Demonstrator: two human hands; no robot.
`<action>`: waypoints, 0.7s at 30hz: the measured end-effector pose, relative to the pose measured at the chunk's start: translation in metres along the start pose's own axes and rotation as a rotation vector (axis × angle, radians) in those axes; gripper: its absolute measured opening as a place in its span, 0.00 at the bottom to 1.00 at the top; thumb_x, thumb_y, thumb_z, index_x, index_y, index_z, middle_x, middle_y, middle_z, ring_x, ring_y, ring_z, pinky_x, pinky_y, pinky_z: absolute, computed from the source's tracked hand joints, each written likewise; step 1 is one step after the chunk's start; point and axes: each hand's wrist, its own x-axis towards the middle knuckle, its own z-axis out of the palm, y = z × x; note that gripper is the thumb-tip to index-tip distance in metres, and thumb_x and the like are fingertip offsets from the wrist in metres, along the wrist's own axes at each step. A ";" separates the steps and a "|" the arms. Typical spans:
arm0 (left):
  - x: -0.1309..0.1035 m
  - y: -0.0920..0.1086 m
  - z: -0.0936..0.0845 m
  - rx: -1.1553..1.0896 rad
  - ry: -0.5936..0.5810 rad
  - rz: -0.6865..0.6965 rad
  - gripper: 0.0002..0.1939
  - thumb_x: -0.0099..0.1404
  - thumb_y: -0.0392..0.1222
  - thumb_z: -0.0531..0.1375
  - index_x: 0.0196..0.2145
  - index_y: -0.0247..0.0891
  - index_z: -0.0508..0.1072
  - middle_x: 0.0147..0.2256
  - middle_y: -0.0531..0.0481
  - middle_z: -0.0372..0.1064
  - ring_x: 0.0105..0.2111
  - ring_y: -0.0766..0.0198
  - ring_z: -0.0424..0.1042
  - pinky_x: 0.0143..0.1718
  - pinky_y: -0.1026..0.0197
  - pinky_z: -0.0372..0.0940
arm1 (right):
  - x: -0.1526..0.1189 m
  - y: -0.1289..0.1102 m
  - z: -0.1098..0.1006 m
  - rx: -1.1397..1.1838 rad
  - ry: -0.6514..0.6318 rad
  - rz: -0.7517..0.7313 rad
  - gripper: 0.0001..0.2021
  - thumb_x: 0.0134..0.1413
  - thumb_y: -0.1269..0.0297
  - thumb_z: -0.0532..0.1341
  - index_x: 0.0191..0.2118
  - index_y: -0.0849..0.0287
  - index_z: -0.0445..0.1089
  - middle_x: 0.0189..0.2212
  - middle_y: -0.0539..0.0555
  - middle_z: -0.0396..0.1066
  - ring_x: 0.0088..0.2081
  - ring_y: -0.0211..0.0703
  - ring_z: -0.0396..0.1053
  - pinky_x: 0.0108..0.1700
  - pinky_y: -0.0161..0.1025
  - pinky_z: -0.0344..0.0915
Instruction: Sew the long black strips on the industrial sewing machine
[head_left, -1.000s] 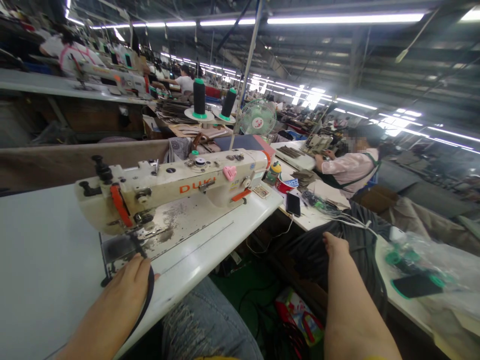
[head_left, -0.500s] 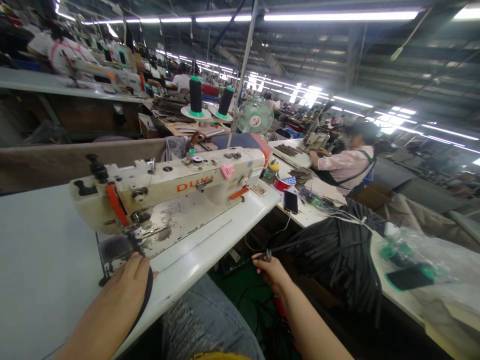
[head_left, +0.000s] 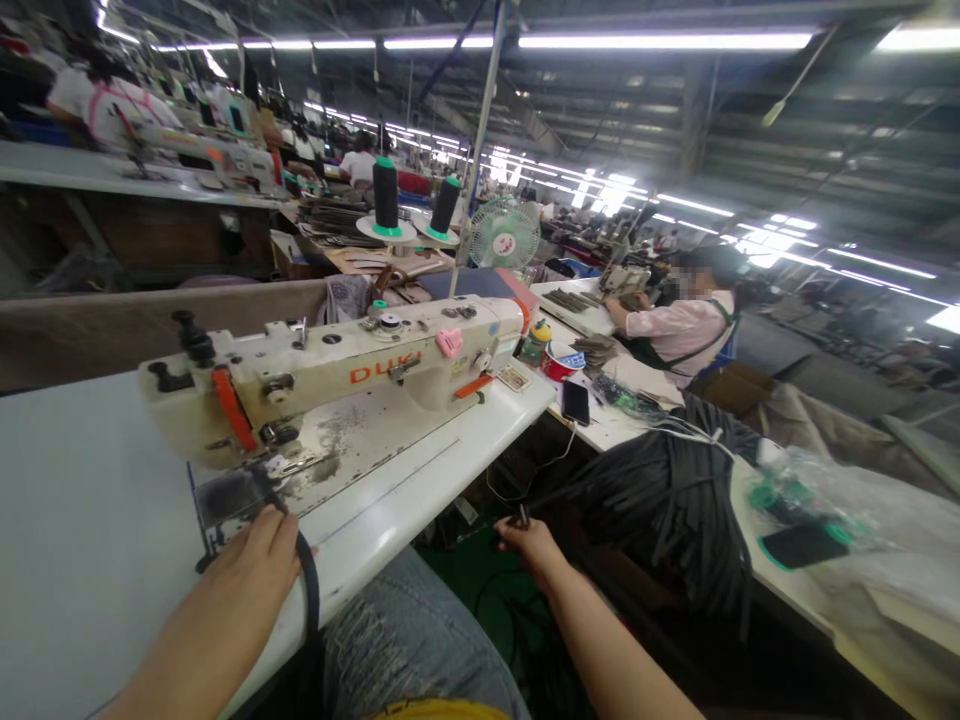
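Observation:
My left hand (head_left: pixel 247 570) rests on the white table in front of the sewing machine (head_left: pixel 360 370), fingers together on a narrow black strip (head_left: pixel 310 590). That strip leads from the needle area, past my fingertips, and hangs over the table's front edge. Low beside the table, my right hand (head_left: pixel 531 545) is closed in a pinch. A dark strip runs from the bundle of black strips (head_left: pixel 660 500) to its fingers. A small dark tip (head_left: pixel 523 514) sticks up from this hand, too small to identify. The needle and presser foot are hard to make out.
A phone (head_left: pixel 576 402) with a white cable, a red bowl (head_left: pixel 561 362) and a bottle (head_left: pixel 537 340) stand on the side table. Thread cones (head_left: pixel 385 198) and a green fan (head_left: pixel 505 240) rise behind the machine. A co-worker (head_left: pixel 675 325) sits at the right.
The black strip beside my left hand has swung outward to the right and shows more of its length. My right hand has shifted slightly left and down. The left hand stays almost in place.

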 end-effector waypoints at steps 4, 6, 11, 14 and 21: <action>-0.005 -0.008 0.012 0.059 0.072 0.017 0.20 0.72 0.36 0.47 0.52 0.26 0.75 0.54 0.28 0.68 0.52 0.44 0.71 0.55 0.44 0.69 | 0.006 -0.008 -0.003 0.024 0.002 0.015 0.16 0.64 0.52 0.64 0.37 0.62 0.72 0.19 0.41 0.64 0.14 0.26 0.52 0.16 0.28 0.49; -0.007 -0.011 0.016 0.082 0.099 0.008 0.21 0.72 0.32 0.47 0.53 0.25 0.74 0.55 0.29 0.67 0.52 0.45 0.71 0.55 0.45 0.69 | 0.018 -0.025 -0.013 0.068 0.086 -0.040 0.20 0.67 0.46 0.58 0.39 0.61 0.71 0.18 0.40 0.61 0.13 0.26 0.48 0.16 0.28 0.47; -0.008 -0.009 0.017 0.112 0.157 -0.002 0.21 0.70 0.27 0.47 0.53 0.23 0.75 0.55 0.28 0.69 0.52 0.44 0.72 0.55 0.45 0.69 | 0.016 -0.031 -0.002 0.079 0.070 -0.119 0.22 0.53 0.44 0.67 0.36 0.62 0.73 0.15 0.41 0.61 0.13 0.26 0.47 0.16 0.30 0.41; -0.007 -0.006 0.014 0.116 0.167 -0.002 0.21 0.70 0.26 0.47 0.53 0.24 0.76 0.55 0.29 0.69 0.52 0.44 0.72 0.54 0.45 0.70 | 0.000 -0.018 0.017 0.033 -0.072 -0.084 0.22 0.35 0.52 0.76 0.32 0.63 0.75 0.16 0.48 0.68 0.13 0.29 0.53 0.16 0.31 0.39; -0.006 -0.005 0.015 0.137 0.145 -0.010 0.21 0.69 0.25 0.49 0.54 0.24 0.74 0.55 0.30 0.69 0.53 0.44 0.72 0.56 0.45 0.70 | -0.007 -0.041 0.023 0.004 -0.042 -0.202 0.30 0.46 0.34 0.65 0.36 0.62 0.74 0.18 0.50 0.68 0.14 0.28 0.47 0.17 0.31 0.39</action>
